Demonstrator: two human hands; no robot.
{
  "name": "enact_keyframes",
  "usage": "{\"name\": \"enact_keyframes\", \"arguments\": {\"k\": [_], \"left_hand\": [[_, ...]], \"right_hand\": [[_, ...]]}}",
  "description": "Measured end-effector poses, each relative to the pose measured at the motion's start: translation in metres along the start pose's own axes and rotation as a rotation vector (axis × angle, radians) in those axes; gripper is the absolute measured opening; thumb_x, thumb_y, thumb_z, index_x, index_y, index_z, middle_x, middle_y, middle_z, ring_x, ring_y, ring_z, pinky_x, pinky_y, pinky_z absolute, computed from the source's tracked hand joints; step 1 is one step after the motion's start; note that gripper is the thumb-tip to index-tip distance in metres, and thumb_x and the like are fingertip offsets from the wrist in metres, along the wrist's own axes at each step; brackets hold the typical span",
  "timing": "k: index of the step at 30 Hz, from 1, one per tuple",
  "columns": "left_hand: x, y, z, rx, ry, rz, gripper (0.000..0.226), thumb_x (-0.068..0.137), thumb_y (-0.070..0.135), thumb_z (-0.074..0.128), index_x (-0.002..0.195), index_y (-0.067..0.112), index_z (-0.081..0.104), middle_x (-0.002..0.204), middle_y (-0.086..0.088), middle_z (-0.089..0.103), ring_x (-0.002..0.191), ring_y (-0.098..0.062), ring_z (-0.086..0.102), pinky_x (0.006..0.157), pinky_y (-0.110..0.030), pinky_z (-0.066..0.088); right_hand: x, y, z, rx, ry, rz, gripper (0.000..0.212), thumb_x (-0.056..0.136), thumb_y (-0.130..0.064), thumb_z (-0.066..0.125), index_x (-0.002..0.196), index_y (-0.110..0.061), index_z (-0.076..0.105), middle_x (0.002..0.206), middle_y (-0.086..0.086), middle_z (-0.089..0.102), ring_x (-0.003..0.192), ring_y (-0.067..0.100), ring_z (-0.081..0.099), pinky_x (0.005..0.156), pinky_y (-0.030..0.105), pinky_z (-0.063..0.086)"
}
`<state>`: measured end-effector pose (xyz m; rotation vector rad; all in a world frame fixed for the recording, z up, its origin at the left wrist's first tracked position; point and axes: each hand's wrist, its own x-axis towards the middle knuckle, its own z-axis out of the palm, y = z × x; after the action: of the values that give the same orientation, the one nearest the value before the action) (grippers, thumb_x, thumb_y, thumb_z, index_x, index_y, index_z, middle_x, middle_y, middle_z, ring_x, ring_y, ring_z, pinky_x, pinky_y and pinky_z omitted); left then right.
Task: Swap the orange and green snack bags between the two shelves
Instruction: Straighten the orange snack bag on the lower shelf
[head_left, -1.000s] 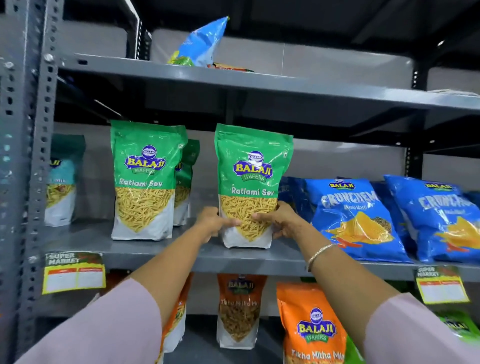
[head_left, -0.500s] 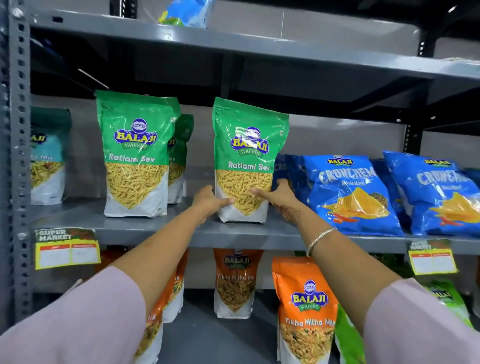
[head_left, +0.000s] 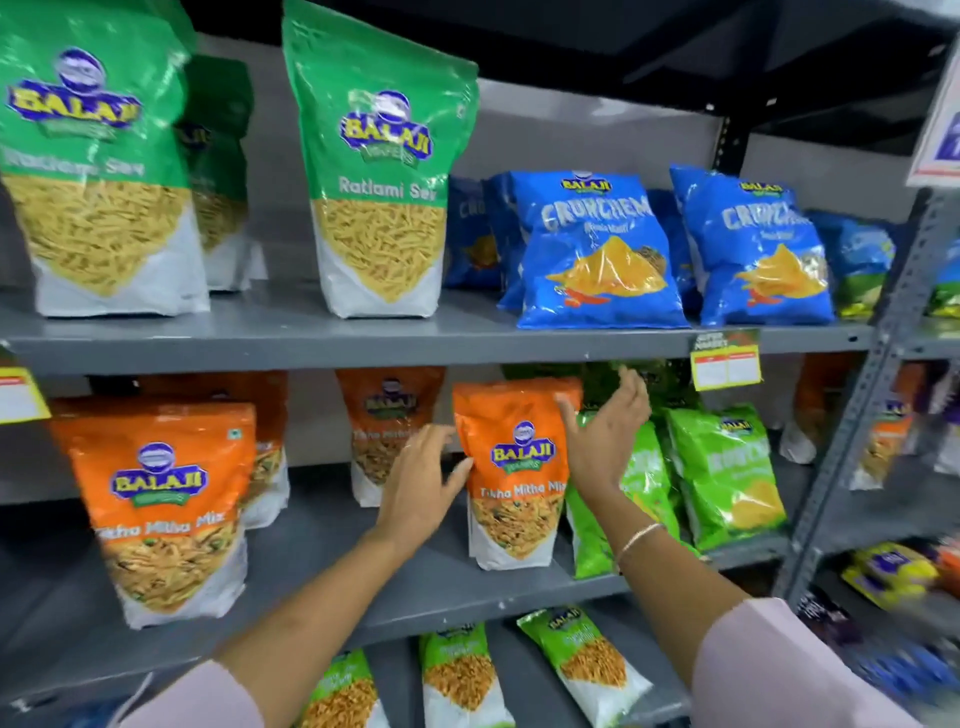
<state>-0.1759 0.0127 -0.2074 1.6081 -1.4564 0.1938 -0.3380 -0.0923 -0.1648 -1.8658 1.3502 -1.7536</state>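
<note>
Head view: left hand (head_left: 421, 483) and right hand (head_left: 602, 436), spread, flank orange bag (head_left: 514, 467).

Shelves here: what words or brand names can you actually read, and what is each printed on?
"BALAJI WAFERS", "Ratlami Sev": green bag on the upper shelf.
"BALAJI", "Tikha Mitha Mix": orange bag between the left hand and right hand, and its twin further left.
"BALAJI", "CRUNCHEM": blue bag.
"SUPER MARKET": shelf price tag; its boxes are unreadable.
Light green bags, bottom-shelf bags: too blurred.

Three green Ratlami Sev bags (head_left: 382, 171), four orange bags (head_left: 514, 467), two hands (head_left: 421, 488)
</note>
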Motion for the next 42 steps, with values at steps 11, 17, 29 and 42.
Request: {"name": "enact_keyframes", "arguments": {"k": [11,17,29,42], "left_hand": [[0.013,-0.04,0.092,-0.303,-0.305,-0.75,0.094,0.066,0.037,0.08,0.142,0.006,0.034,0.15,-0.013,0.039,0.135,-0.03,0.04,0.109,-0.043,0.038],[0.01,-0.035,0.117,-0.344,-0.229,-0.782,0.059,0.067,0.013,0.081,0.118,-0.001,0.054,0.125,-0.02,0.062,0.112,-0.033,0.059,0.086,-0.034,0.046],[0.006,-0.044,0.071,-0.348,-0.119,-0.799,0.048,0.064,0.009,0.082,0.107,0.0,0.063,0.116,-0.019,0.068,0.101,-0.032,0.066,0.09,-0.043,0.054],[-0.023,-0.1,-0.005,-0.275,-0.086,-0.856,0.047,0.067,0.01,0.081,0.108,0.001,0.061,0.12,-0.019,0.066,0.106,-0.033,0.064,0.093,-0.046,0.053]], "right_hand": [[-0.012,0.099,0.029,0.31,-0.781,0.614,0.081,0.071,0.006,0.072,0.135,0.005,0.023,0.133,0.02,0.047,0.126,0.035,0.047,0.102,0.039,0.04],[-0.01,0.12,0.048,0.342,-0.91,0.532,0.061,0.067,0.014,0.071,0.12,-0.002,0.046,0.121,0.019,0.058,0.093,0.018,0.062,0.077,0.021,0.056],[-0.029,0.091,0.07,0.334,-0.886,0.555,0.064,0.057,0.005,0.081,0.115,0.006,0.055,0.114,0.02,0.066,0.1,0.032,0.064,0.089,0.046,0.054],[-0.093,0.025,0.121,0.353,-0.958,0.529,0.062,0.064,-0.003,0.081,0.119,-0.003,0.053,0.124,0.018,0.063,0.113,0.035,0.061,0.099,0.051,0.048]]}}
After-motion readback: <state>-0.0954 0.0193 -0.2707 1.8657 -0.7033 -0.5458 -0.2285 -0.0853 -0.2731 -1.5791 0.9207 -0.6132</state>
